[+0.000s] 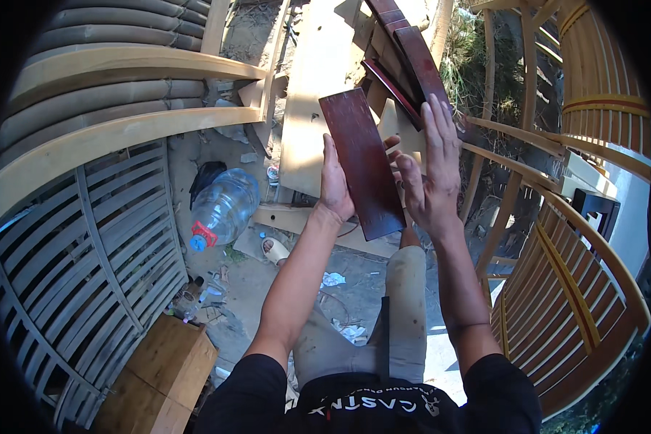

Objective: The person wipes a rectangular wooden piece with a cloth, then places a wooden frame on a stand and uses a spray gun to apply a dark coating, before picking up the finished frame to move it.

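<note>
L: clear plastic bottle [233,204] is lying on the ground. L hand [335,182] is gripping a dark red-brown board [363,166] at its L long edge, thumb on that side, fingers apparently wrapping behind. Ctr: board is tilting slightly, held up betw. hands. Prob. varnished wood: stiff, fairly light, glossy face maybe slippery, finish scratchable; best hold approx. mid-length, across both long edges. R: R hand [437,177] is hanging open, fingers extended, just beside board's R edge; contact: can't tell.
</note>
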The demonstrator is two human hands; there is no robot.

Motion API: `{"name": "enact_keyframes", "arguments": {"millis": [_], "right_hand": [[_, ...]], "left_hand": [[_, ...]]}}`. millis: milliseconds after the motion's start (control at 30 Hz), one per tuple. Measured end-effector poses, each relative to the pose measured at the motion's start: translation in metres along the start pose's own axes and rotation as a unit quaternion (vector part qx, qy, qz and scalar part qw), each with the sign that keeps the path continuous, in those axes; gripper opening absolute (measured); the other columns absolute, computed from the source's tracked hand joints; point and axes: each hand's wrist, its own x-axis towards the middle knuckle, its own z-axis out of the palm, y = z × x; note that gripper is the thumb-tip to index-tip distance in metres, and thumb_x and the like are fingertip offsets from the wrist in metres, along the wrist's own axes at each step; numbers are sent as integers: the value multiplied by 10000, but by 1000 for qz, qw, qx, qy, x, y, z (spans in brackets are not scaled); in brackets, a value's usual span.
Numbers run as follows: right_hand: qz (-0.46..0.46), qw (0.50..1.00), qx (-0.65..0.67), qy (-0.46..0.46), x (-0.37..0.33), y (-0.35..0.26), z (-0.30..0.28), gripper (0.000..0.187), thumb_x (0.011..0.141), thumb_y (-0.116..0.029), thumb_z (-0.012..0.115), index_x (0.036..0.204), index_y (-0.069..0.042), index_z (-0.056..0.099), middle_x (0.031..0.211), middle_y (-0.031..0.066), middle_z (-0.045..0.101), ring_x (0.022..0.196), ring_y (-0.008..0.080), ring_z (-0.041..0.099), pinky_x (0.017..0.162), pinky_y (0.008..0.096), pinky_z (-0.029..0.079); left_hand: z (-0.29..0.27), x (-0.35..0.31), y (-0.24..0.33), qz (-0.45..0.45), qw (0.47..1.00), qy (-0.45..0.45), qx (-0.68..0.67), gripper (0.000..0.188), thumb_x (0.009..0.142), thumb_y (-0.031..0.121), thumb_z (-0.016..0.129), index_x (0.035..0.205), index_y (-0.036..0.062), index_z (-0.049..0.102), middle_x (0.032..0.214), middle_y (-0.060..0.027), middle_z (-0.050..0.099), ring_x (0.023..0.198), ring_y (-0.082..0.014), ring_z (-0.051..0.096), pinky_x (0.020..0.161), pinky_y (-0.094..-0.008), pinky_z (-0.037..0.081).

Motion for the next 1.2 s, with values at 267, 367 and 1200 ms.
{"name": "enact_keyframes", "arguments": {"millis": [267,367,1200], "right_hand": [[-72,912,163,-370,-171,-118,86,678,1028,-424,530,1542,0,408,1594,253,369,1493,398,341,1218,502,272],[111,815,335,-459,-230,-123,70,400,1009,-269,640,1278,25,674,1246,224,694,1157,316,691,991,400,528],[-214,739,-201,-607,-259,-303,268,320,983,-329,611,1049,-36,721,951,180,745,826,291,741,713,426,566]], "left_hand": [[-51,-198,-7,37,984,176,-17,867,972,809,301,1583,194,322,1428,-138,579,1249,-289,615,964,-506,558],[-94,-312,-7,63,972,221,49,857,988,787,300,1559,152,371,1377,-134,620,1175,-266,657,924,-421,577],[-260,-812,-60,318,854,412,-21,564,1071,532,486,1328,38,579,1045,-30,669,927,-143,673,865,-316,533]]}}
